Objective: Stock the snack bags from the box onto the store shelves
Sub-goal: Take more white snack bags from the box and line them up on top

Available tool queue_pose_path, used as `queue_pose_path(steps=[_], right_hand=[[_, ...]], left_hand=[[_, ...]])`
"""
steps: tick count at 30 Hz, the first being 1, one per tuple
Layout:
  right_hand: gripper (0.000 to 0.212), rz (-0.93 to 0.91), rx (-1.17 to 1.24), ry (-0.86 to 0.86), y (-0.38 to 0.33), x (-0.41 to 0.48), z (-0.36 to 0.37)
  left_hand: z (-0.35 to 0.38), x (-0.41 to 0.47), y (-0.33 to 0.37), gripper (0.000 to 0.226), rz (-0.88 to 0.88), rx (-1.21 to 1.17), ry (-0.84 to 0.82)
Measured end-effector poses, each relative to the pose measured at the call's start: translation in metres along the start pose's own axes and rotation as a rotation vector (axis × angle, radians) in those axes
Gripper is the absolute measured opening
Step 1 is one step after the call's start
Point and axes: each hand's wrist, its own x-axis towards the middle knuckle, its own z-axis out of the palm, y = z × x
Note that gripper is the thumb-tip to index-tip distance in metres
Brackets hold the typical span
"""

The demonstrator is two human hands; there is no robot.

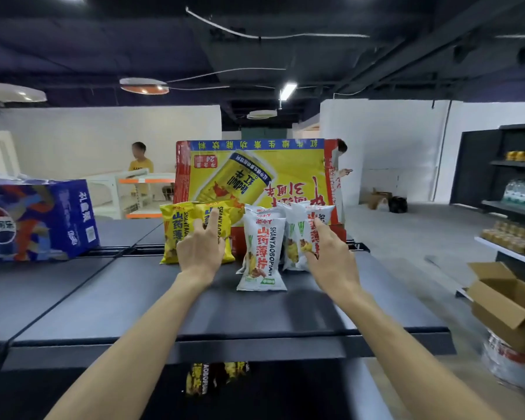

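**Now facing up the snack bags on the top shelf**

Evidently the step in hand is arranging, not fetching: both hands are at the bags standing on the top shelf (134, 298), far in front of the person. The left hand (200, 253) has its grip apart, fingers straight and spread, touching the front of the yellow snack bags (176, 231). The right hand (331, 256) has its grip clamped on the right white bag (323, 212), fingers curled round its edge.

The white snack bags (261, 253) stand just right of the yellow ones. At least 2 yellow bags stand side by side; how many white ones there are I cannot tell, since they overlap. Both groups stand just in front of a large red and yellow drinks carton (255, 174). One white bag sits nearer than the rest and tilts towards the person.

The bags are small, puffy pillow packs with glossy film, so they probably weigh little and topple easily. The next move likely calls for setting the right white bag upright in line, then pulling the leaning one back into the row with a light touch.

More yellow bags (200, 380) show on the shelf below. An open cardboard box (503, 301) sits near on the right, probably the supply; what it holds is hidden. A blue cola carton (34, 219) stands far left on the shelf.
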Motion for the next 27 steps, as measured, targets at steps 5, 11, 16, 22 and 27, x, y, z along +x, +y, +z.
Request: queue_pose_path(steps=[5, 11, 16, 22, 27], right_hand=[[0.071, -0.015, -0.013, -0.016, 0.004, 0.011, 0.02], [0.08, 0.022, -0.095, -0.104, 0.013, 0.001, 0.042], [0.102, 0.037, -0.091, -0.205, 0.017, -0.001, 0.043], [0.112, 0.013, -0.078, -0.198, 0.02, -0.005, 0.048], [0.105, 0.022, -0.124, -0.142, 0.017, -0.007, 0.049]], left_hand=[[0.035, 0.006, -0.001, 0.065, 0.007, -0.05, -0.014], [0.056, -0.005, -0.006, 0.073, 0.027, -0.048, -0.033], [0.056, -0.005, -0.006, 0.086, 0.013, -0.09, -0.078], [0.052, -0.009, -0.013, 0.104, -0.039, -0.139, -0.187], [0.049, -0.01, -0.017, 0.107, -0.074, -0.15, -0.22]])
